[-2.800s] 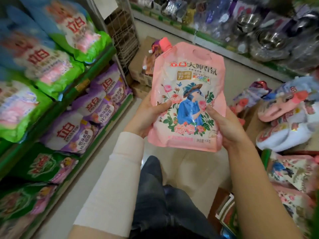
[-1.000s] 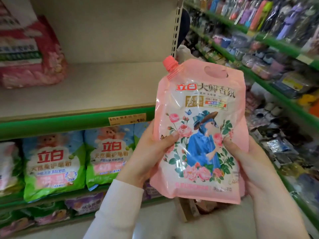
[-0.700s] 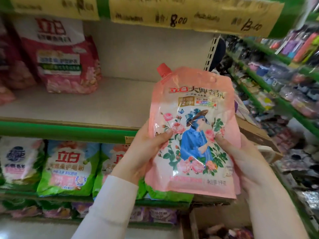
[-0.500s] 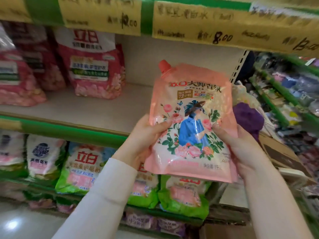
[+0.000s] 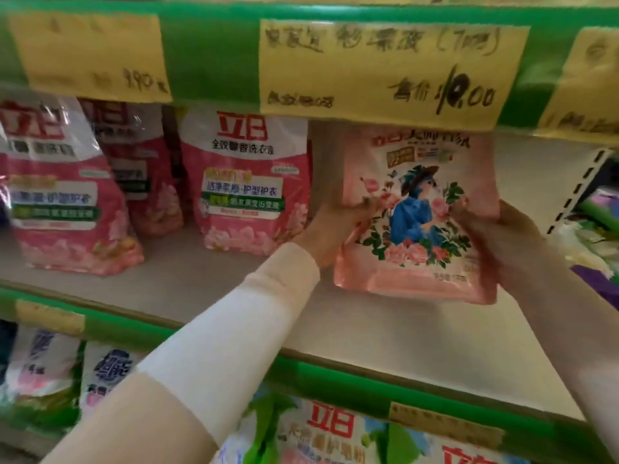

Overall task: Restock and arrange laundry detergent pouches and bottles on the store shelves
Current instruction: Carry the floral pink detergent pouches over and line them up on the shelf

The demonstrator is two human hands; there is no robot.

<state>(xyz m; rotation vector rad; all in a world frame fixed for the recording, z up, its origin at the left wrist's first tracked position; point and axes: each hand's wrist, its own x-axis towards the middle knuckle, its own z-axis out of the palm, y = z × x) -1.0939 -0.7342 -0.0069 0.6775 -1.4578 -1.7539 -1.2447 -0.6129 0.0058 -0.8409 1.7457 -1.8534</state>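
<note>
Pink detergent pouch (image 5: 415, 212) is held upright by the left hand (image 5: 331, 229) and right hand (image 5: 512, 239), both gripping its side edges, over the shelf's (image 5: 201, 289) right part, near a red-and-white pouch (image 5: 248, 182).

Non-stock items: yellow price tags (image 5: 388, 72), small labels, slotted upright, blurred background at right.
Three handwritten tags in a row across the top: left tag (image 5: 90, 58), figures smeared, unreadable; middle tag largest, reads 10.00 at its lower right; right tag (image 5: 589, 85) cut by the frame edge. Two smaller yellow labels lower down, one at left (image 5: 50, 318), one at lower right (image 5: 445, 421), text illegible. Pale slotted upright (image 5: 579, 192) at right. Beyond it a purple object (image 5: 599, 279) and green-white goods (image 5: 599, 209), too blurred to identify.
</note>
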